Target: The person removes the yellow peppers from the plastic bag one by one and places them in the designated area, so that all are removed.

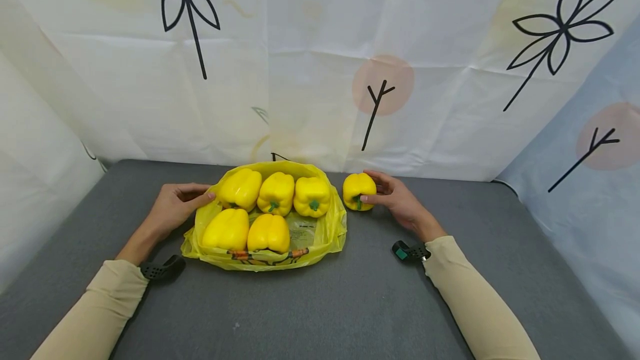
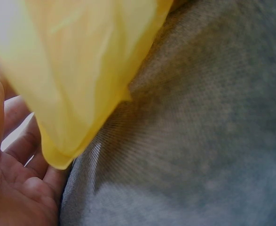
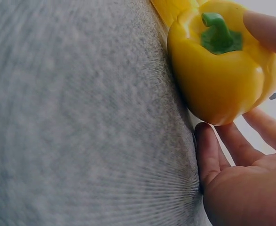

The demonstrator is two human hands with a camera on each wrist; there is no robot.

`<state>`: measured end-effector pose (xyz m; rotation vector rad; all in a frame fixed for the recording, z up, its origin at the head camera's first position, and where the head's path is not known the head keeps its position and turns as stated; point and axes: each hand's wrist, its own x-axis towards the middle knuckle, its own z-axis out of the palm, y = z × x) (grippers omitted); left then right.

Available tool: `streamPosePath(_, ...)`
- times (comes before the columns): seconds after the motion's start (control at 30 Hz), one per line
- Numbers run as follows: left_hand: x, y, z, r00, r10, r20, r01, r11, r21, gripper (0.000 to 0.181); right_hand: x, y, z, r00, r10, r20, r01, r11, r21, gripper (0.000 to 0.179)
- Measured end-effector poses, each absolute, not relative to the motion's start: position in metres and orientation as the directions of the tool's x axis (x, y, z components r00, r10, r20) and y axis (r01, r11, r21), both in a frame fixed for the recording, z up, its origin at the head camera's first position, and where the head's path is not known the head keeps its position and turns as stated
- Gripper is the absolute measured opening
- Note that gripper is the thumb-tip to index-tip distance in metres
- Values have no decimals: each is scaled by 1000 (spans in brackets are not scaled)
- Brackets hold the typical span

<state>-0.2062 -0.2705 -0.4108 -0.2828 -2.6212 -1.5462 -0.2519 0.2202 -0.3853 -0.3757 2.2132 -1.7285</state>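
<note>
In the head view a yellow plastic bag (image 1: 331,232) lies spread on the table, its mouth facing up. Several yellow bell peppers (image 1: 276,190) sit inside it in two rows. My left hand (image 1: 175,204) pinches the bag's left edge between thumb and fingers; the left wrist view shows the thin bag film (image 2: 81,94) beside the palm. Just right of the bag, my right hand (image 1: 400,201) holds one yellow bell pepper (image 1: 356,189), thumb near its green stem (image 3: 217,35) and fingers round its far side. This pepper appears to rest on the table.
The grey cloth-covered table (image 1: 300,315) extends around the bag. A white patterned curtain (image 1: 310,71) hangs along its back edge. Dark wristbands, on the left (image 1: 162,268) and on the right (image 1: 410,251), sit by the beige sleeves.
</note>
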Motion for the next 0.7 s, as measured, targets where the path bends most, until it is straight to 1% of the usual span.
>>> streamPosePath(0.27,-206,-270,-411,-980,112,164,198,482,853,42,-254,222,-386,-928,-363,-81,8,198,-980,78)
streamPosePath(0.7,-206,-270,-410,-979,119,164,202,476,856,41,-254,223,-386,-917,-393,-70,4,167,-986,77)
